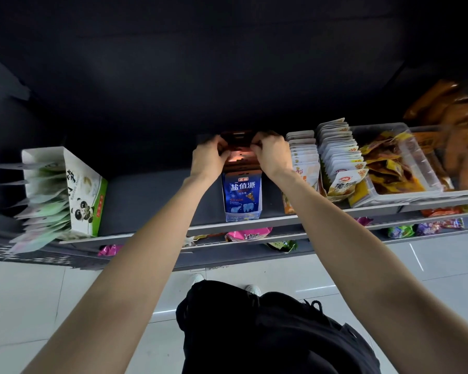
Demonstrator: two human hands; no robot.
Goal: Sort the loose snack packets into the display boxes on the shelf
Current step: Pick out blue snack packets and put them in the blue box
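A blue display box (242, 195) with white lettering stands on the grey shelf (152, 195), with a row of reddish-brown snack packets (239, 153) standing in it. My left hand (208, 157) grips the left edges of the rear packets. My right hand (272, 155) pinches their right edges from the other side. Both arms reach up from below. The packets' lower parts are hidden inside the box and behind my fingers.
A white and green panda box (85, 195) full of pale packets stands at the left. Rows of white packets (333, 157) and clear bins (405, 168) of yellow and orange snacks fill the right. Lower shelves hold pink, green and purple packets (247, 234). White floor tiles lie below.
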